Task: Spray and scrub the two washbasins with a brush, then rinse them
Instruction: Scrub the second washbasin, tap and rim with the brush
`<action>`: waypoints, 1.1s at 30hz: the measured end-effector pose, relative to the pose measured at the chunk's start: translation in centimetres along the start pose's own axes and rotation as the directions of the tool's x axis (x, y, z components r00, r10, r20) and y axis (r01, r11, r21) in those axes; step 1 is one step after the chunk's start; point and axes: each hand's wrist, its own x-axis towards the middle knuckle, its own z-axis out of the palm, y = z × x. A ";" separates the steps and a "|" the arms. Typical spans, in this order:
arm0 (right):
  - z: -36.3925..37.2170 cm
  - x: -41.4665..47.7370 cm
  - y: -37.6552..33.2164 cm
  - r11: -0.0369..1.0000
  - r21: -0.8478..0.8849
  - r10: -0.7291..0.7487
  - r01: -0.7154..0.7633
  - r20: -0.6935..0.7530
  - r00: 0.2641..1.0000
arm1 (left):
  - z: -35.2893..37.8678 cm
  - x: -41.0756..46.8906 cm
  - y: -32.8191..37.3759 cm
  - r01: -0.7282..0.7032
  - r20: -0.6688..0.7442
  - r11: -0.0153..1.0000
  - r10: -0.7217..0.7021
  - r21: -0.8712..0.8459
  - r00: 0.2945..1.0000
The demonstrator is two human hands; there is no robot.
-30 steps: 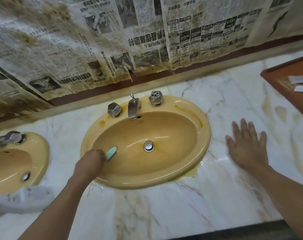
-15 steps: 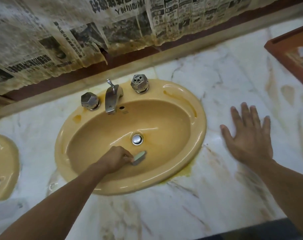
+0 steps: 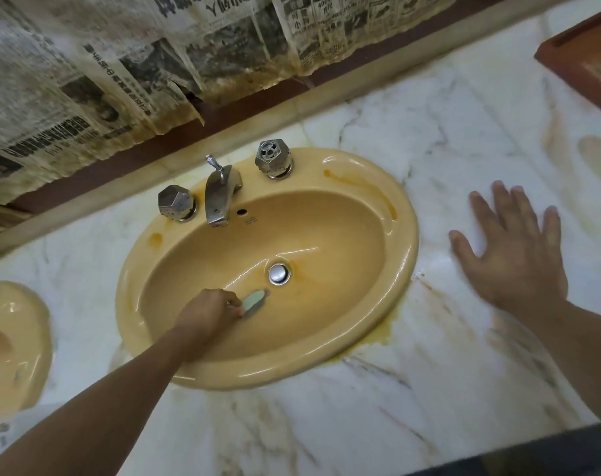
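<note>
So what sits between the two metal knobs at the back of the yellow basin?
The head view shows the tap spout, with a small lift rod on top, standing between the left knob and the right knob on the basin.

Wall beyond fingertips of right hand [image 3: 519, 266] is covered w/ stained, yellowed newspaper sheets [image 3: 86, 97], lower edge torn. Dark red-brown strip [image 3: 120, 159] and beige ledge [image 3: 412, 65] are seen below. White brown-veined marble countertop [image 3: 360, 424] lies under the fingers [image 3: 501, 207]. Reddish wood frame [image 3: 574, 60] is seen past them, top rt. Dark floor [image 3: 532, 455] is seen behind the wrist.
</note>
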 end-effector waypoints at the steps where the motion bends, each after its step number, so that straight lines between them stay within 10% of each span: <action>1: 0.0 0.0 0.0 1.000 -0.003 -0.001 0.001 -0.001 1.000 | -0.6 0.4 -0.3 0.022 -0.067 0.997 -0.016 0.078 0.998; 5: -0.1 0.0 -0.1 1.000 0.001 0.003 -0.003 -0.010 1.000 | -2.1 1.9 -0.7 0.051 -0.227 0.969 0.006 0.243 0.974; 12: 0.0 0.0 0.0 1.000 -0.002 -0.004 0.004 -0.020 1.000 | -4.3 0.6 1.5 -0.066 0.174 0.822 -0.040 0.566 0.984; 17: 0.0 0.0 0.0 1.000 -0.011 -0.007 0.007 -0.013 1.000 | -8.3 -3.0 -0.2 0.061 0.045 0.656 -0.144 0.752 0.988; 25: -0.2 0.1 0.0 1.000 -0.020 0.004 -0.004 0.017 1.000 | -6.7 -5.4 1.6 -0.047 0.295 0.908 -0.087 0.417 0.952; 30: -0.4 0.0 0.0 1.000 -0.005 0.009 -0.009 0.019 1.000 | -9.0 -6.4 -0.4 0.125 0.087 0.761 -0.233 0.636 0.969; 33: -0.4 0.0 0.0 1.000 -0.014 0.010 -0.010 0.019 1.000 | -8.2 -6.4 -0.2 0.086 0.178 0.872 -0.194 0.482 0.965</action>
